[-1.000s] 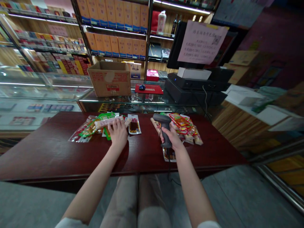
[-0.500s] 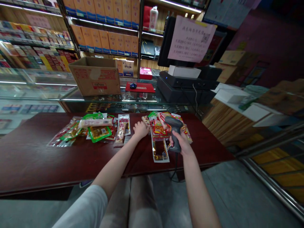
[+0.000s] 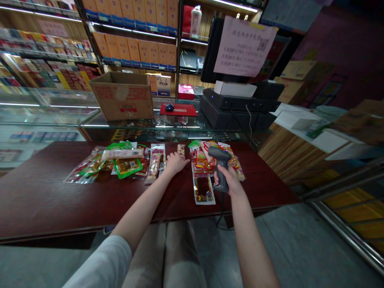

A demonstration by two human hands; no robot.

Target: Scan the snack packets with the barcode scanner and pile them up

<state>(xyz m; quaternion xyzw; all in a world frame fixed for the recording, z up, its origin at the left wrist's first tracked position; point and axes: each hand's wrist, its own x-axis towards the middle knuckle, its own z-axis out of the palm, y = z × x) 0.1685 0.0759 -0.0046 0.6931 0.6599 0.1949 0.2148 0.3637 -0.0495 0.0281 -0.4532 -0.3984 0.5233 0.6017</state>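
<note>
My right hand point(image 3: 230, 180) grips the handle of a grey barcode scanner point(image 3: 220, 165), its head held above a pile of red snack packets point(image 3: 207, 158) on the dark red table point(image 3: 45, 192). A clear packet with brown contents point(image 3: 203, 189) lies flat just left of that hand. My left hand point(image 3: 175, 163) rests on the table with fingers stretched toward a small narrow packet point(image 3: 181, 151), fingertips at its lower end. A second spread of packets, among them a green one point(image 3: 127, 167) and a long pale stick point(image 3: 121, 154), lies further left.
Beyond the table runs a glass counter point(image 3: 90, 124) with a cardboard box point(image 3: 122, 96), a red mat with a mouse point(image 3: 177, 109) and a black register point(image 3: 237, 108) bearing a paper notice point(image 3: 244, 46). Stocked shelves point(image 3: 45, 60) line the back. The scanner's cable point(image 3: 222, 212) hangs off the table's edge.
My left hand left the packets on the left and moved right, to the small packet beside the right pile. The scanner hand shifted slightly right, uncovering the clear packet.
</note>
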